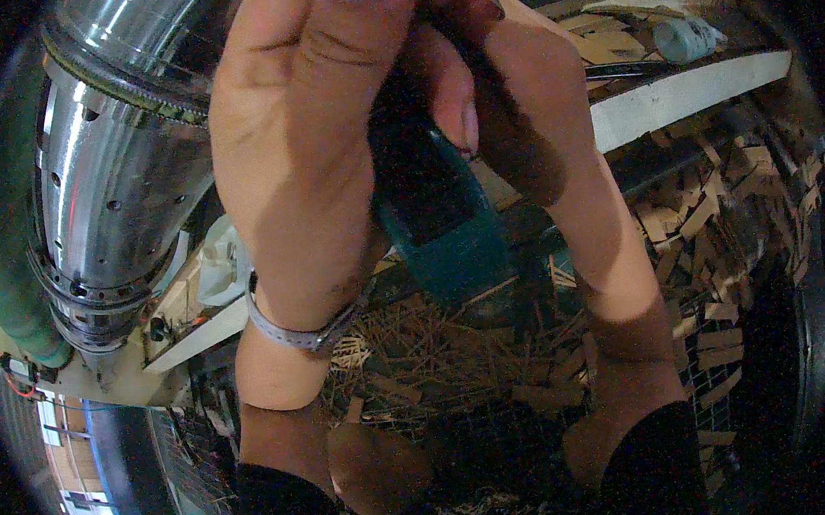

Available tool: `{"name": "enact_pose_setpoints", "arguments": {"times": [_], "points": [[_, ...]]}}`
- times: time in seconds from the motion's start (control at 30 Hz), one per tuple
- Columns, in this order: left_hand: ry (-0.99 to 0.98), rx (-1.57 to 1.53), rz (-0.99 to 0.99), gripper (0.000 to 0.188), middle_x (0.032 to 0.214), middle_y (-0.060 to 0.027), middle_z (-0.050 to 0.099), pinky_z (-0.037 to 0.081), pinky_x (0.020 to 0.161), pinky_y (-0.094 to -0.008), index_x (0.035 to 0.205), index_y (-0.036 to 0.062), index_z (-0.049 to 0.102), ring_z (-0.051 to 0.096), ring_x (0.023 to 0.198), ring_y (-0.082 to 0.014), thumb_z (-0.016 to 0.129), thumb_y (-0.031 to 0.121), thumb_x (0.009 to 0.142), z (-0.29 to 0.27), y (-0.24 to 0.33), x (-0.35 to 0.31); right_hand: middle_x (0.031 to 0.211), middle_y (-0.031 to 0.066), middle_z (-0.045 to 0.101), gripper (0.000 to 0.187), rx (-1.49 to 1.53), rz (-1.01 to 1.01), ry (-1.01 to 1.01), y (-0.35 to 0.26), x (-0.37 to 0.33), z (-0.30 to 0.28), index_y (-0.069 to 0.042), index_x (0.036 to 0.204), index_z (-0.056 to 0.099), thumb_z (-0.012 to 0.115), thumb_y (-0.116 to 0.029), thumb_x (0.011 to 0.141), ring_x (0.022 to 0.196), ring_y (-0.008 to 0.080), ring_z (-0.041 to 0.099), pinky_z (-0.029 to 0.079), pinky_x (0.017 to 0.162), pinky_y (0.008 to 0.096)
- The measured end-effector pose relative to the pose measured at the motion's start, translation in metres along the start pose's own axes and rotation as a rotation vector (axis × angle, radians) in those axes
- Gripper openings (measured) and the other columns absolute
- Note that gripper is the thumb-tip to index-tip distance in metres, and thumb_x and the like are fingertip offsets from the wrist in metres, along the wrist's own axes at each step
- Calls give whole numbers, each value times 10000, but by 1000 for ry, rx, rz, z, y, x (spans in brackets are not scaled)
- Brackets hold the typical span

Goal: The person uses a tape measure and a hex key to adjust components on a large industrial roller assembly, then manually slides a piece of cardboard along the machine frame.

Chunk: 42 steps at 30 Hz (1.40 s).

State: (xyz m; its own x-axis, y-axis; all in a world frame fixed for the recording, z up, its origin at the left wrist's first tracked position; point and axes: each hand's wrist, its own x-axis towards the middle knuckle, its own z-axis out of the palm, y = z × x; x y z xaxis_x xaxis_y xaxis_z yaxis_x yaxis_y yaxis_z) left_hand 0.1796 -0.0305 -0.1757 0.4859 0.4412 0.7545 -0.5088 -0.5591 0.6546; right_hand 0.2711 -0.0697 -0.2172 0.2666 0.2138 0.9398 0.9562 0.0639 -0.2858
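Observation:
Both my hands are raised close in front of me at the top, their fingers bent and drawn together. My left hand [298, 124] wears a light wrist strap [291, 334], and its curled fingertips run out of view. My right hand [524, 74] is closed, with one fingertip against a dark, teal-ended handle [454, 246] that hangs between the palms. What sits at the upper end of this handle is hidden, apart from a small metallic glint. Whatever my left fingers grip cannot be made out.
A large shiny metal cylinder [115, 180] with holes stands at left beside a green curved part [4, 214]. A white beam [693, 98] crosses behind my hands. Cardboard scraps [699, 214] lie over a dark mesh below. A clear plastic cup [686, 38] lies at upper right.

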Motion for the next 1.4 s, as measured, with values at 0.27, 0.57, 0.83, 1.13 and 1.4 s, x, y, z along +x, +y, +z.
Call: {"name": "enact_pose_setpoints", "arguments": {"times": [0.27, 0.57, 0.83, 1.13, 1.4], "points": [[-233, 413, 260, 201, 867, -84, 607, 434, 591, -214, 1015, -14, 556, 536, 664, -100, 524, 142, 892, -15, 9, 12, 905, 70, 622, 138, 276, -117, 137, 9, -10, 2, 8, 932, 589, 576, -12, 796, 824, 151, 601, 471, 717, 252], [-594, 852, 221, 197, 869, -60, 618, 462, 640, -234, 1041, 20, 583, 580, 757, -127, 557, 90, 859, -22, 47, 29, 853, 143, 587, 203, 415, -126, 257, 12, -4, 4, -10, 966, 577, 585, -39, 765, 784, 285, 587, 472, 653, 328], [-1033, 1135, 799, 160, 749, -76, 529, 436, 533, -288, 947, 31, 503, 525, 598, -154, 563, 147, 854, -15, 51, 54, 815, 164, 541, 158, 480, -112, 250, 13, 1, 6, 21, 934, 547, 570, -78, 813, 685, 304, 547, 441, 596, 349], [-1470, 1298, 598, 120, 790, -60, 535, 432, 536, -264, 969, 57, 514, 514, 603, -136, 517, 132, 875, -5, 86, 74, 901, 170, 557, 234, 416, -141, 240, 17, -10, 8, 18, 974, 548, 519, -192, 877, 781, 326, 569, 460, 660, 378], [-1029, 1366, 682, 202, 857, -116, 618, 461, 651, -248, 1021, 48, 603, 588, 730, -140, 572, 155, 852, -29, 79, 45, 898, 105, 589, 226, 331, -104, 158, 27, -19, 8, -35, 987, 586, 604, -28, 762, 849, 253, 573, 457, 773, 304]]}}
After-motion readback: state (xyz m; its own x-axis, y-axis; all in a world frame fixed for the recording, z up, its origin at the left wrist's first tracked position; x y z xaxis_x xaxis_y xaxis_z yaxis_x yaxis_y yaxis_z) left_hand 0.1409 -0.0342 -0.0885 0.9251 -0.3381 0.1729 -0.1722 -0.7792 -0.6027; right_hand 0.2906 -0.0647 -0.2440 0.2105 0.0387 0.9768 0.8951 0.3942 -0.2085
